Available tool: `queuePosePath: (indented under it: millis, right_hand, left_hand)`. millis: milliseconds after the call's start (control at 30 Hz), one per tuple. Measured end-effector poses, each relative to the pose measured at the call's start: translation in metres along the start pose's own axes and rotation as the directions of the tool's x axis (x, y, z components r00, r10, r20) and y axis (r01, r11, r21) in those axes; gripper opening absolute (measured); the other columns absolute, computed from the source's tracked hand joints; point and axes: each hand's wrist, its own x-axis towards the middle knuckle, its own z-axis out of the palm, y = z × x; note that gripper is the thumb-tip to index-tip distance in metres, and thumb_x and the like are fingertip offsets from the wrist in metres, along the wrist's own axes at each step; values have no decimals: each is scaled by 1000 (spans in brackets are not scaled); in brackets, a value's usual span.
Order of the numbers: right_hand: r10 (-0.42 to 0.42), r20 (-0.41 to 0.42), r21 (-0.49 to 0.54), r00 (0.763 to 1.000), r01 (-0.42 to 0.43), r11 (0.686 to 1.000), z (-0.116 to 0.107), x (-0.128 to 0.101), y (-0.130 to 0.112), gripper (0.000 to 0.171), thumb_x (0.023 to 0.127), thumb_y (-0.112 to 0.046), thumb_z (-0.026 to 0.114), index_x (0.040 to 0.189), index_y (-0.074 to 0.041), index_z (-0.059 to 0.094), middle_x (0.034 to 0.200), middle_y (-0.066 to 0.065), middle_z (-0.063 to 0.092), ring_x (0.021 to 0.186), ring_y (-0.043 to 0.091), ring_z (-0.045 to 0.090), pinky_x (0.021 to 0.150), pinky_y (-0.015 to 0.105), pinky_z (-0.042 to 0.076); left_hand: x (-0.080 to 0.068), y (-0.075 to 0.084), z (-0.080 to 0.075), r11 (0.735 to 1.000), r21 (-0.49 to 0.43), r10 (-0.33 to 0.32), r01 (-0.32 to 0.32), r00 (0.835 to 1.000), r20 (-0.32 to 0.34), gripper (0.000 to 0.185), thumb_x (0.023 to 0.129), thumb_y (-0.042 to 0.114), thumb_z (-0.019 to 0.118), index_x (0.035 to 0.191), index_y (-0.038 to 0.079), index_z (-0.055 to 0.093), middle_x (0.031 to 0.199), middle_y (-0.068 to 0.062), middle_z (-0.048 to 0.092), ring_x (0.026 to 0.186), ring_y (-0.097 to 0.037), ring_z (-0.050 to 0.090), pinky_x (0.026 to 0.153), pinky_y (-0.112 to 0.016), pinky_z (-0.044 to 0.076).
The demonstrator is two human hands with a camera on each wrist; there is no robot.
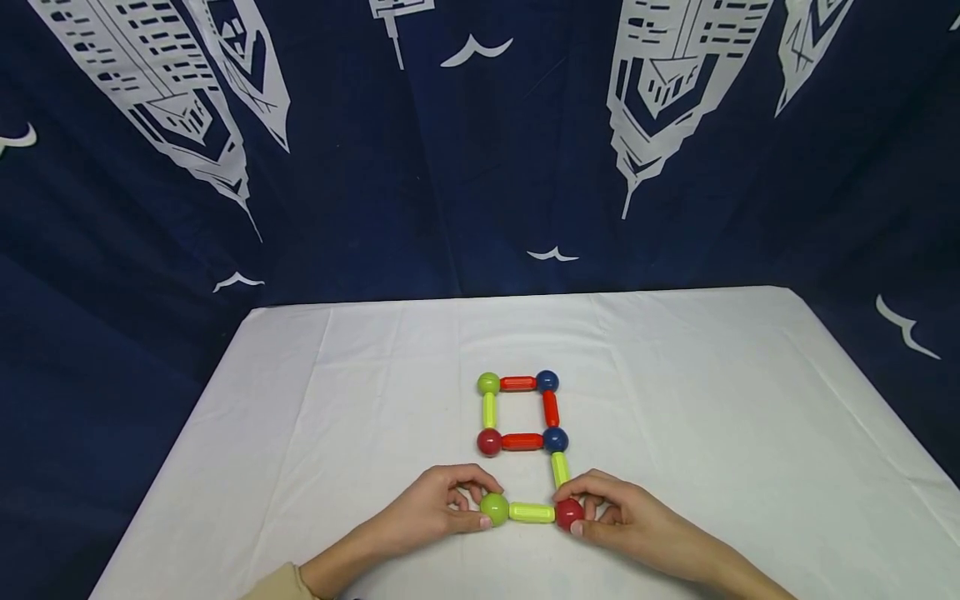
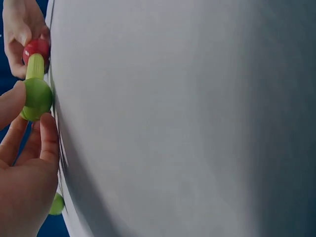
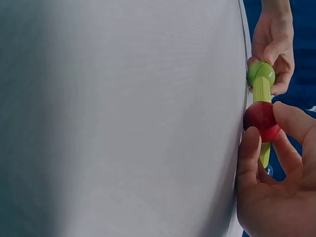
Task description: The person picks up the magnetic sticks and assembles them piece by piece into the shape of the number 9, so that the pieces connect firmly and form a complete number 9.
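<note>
Both hands are down at the near edge of a table under a white cloth (image 1: 360, 400), well apart from each other w/ one rod between them. The left hand (image 1: 431, 508) pinches a lime-green plastic ball (image 1: 494, 508) betw. thumb and fingertips; the right hand (image 1: 626, 521) pinches a dark red plastic ball (image 1: 569, 513) the same way. A short lime-green plastic rod (image 1: 532, 512) lies flat betw. the two balls, touching each end.

From the red ball another lime-green rod (image 1: 560, 468) runs up and away to a navy blue ball (image 1: 555, 439), the near right corner of a closed square lying flat on the cloth. Square's sides: red rod (image 1: 522, 442) nearest, red rod (image 1: 551, 408) on the right, red rod (image 1: 517, 383) at the far side, lime-green rod (image 1: 489, 410) on the left. Other corners: red ball (image 1: 489, 442) near left, green ball (image 1: 488, 383) far left, blue ball (image 1: 547, 382) far right.

Wrist views show the same grip: green ball (image 2: 37, 98) held by left thumb and fingers, red ball (image 3: 260, 121) held by the right ones.

Behind the table hangs a navy fabric backdrop w/ white skyscraper and bird prints (image 1: 480, 167)
</note>
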Motion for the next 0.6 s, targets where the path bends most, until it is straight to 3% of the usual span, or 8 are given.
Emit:
queuePosePath:
  millis: [233, 433, 600]
  right_hand:
    - [-16, 3, -7, 1000, 16, 1000, 0, 2, 0, 29, 95, -28, 67, 123, -22, 64, 106, 3, 61, 86, 19, 57, 70, 25, 50]
    - [40, -20, -23, 999, -41, 999, 2, -1, -4, 30, 94, -30, 68, 123, -25, 65, 107, 2, 61, 87, 20, 57, 71, 26, 51]
    - [85, -44, -63, 995, -87, 994, 7, -4, -10, 32, 92, -31, 69, 124, -27, 64, 110, -2, 59, 87, 18, 56, 72, 25, 51]
  left_hand:
    - [-2, 3, 5, 999, 9, -39, 40, 999, -18, 29, 82, 8, 80, 107, 18, 70, 93, 4, 63, 86, -13, 56, 67, -21, 50]
    - [-7, 6, 10, 999, 3, -51, 51, 998, -41, 30, 83, 7, 79, 109, 18, 68, 94, 3, 61, 85, -14, 55, 67, -20, 49]
    - [-12, 8, 15, 997, 58, -54, 58, 996, -76, 33, 84, 7, 77, 112, 22, 67, 96, 8, 60, 87, -11, 55, 68, -21, 49]
